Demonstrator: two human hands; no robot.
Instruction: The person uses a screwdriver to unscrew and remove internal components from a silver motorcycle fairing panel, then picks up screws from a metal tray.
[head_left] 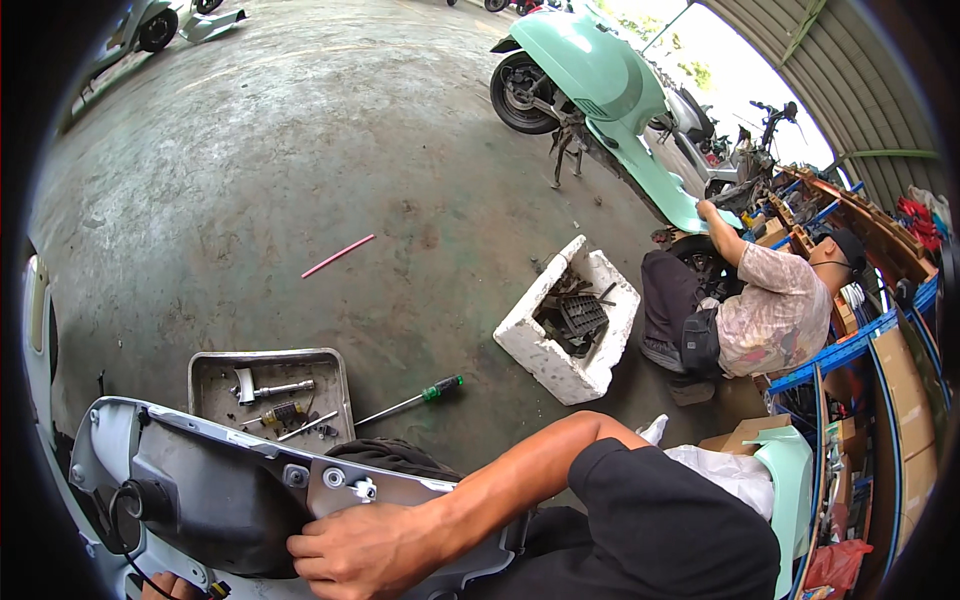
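A pale grey-blue scooter body panel (408,478) lies across the lower left in front of me, with a black plastic tank (215,485) set into it. The tank's round filler neck (143,498) has a thin black cable hanging beside it. My right hand (365,550) is closed against the tank's right side, its knuckles up; whatever its fingertips hold is hidden. At the bottom edge, only a few fingers of my left hand (170,588) show, near a black connector (217,590) with a yellow part. What they grip cannot be seen.
Beyond the panel sit a metal tray (344,385) of tools and a green-handled screwdriver (440,388). A foam box (545,370) holds dark parts. To the right, a person (775,300) sits by a mint scooter (590,70). Shelving (840,345) lines the right; a pink stick (338,256) lies on the floor.
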